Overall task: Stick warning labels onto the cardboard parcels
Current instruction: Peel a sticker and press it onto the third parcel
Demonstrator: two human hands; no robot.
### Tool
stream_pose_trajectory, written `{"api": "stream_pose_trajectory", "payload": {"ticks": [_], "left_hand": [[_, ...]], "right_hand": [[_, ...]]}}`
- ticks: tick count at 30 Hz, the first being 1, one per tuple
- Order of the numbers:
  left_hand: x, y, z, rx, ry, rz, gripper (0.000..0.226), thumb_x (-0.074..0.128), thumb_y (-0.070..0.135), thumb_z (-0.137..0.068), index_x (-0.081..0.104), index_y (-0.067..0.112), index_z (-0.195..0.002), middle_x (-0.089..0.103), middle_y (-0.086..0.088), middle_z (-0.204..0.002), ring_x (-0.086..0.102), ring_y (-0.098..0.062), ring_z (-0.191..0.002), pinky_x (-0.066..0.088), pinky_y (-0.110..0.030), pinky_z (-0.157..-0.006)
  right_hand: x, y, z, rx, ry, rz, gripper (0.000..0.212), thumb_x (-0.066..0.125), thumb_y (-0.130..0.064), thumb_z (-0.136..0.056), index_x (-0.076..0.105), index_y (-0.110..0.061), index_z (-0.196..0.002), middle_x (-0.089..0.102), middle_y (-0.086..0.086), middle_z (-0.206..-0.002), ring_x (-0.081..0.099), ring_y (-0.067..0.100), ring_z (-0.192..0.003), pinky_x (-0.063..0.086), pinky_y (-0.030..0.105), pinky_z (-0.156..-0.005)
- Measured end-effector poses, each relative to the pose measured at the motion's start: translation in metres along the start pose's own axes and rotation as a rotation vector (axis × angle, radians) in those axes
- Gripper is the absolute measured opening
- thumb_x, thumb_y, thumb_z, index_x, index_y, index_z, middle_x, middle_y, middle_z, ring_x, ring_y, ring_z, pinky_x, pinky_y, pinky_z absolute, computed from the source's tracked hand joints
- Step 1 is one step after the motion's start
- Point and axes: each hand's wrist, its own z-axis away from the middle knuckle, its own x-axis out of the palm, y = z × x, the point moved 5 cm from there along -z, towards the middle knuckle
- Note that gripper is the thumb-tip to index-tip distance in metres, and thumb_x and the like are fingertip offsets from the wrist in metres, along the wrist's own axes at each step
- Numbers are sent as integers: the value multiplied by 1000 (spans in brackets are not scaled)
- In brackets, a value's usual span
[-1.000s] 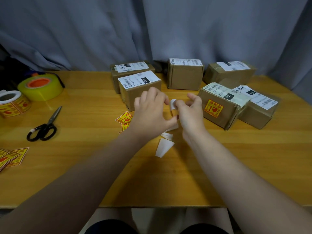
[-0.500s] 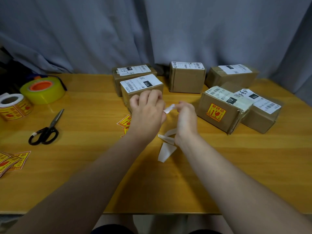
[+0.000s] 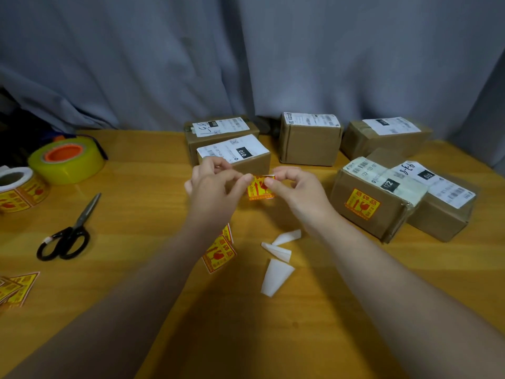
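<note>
Head view is showing you holding one yellow warning label point(image 3: 259, 188) up in the air, just in front of the nearest parcel point(image 3: 240, 157). Your left hand point(image 3: 216, 191) is pinching the label's top left corner, and your right hand point(image 3: 297, 191) is pinching the top right corner. Each grip is pressed together on the label, thumb against finger.

I think the label is very light, thin and floppy. If its backing is off, as the white backing scraps point(image 3: 277, 259) lying on the surface point(image 3: 136, 214) hint, the back is sticky, so it can curl and stick to itself or to your fingers. Keep holding it only by the top corners, and keep it pulled flat between your hands.

Only the parcel on the right point(image 3: 374, 198) is showing a yellow label on its side. The other boxes are showing none on the sides you can see. More loose labels point(image 3: 218, 254) are lying under your left arm. A label roll point(image 3: 19, 190), tape point(image 3: 67, 160) and scissors point(image 3: 68, 233) are sitting well off to the left.
</note>
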Motion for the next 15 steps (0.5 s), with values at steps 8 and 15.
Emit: {"api": "stream_pose_trajectory", "payload": {"ticks": [8,15], "left_hand": [[8,-49,-29,-121,-114,25,71,68,34,-81,33,29,-143,7,-2,-156,14,-23,-143,25,-40,-113],[19,-36,-48,-2,-196,106,36,49,32,-95,53,24,-130,42,3,-142,39,-15,-130,32,-28,-106]], "right_hand": [[13,16,-43,63,40,-44,6,67,-23,-86,67,-17,-84,35,4,-149,29,15,-138,21,27,-106],[2,31,-30,92,1,-131,13,68,-34,-83,71,-21,-86,60,13,-116,58,19,-106,46,35,-93]]}}
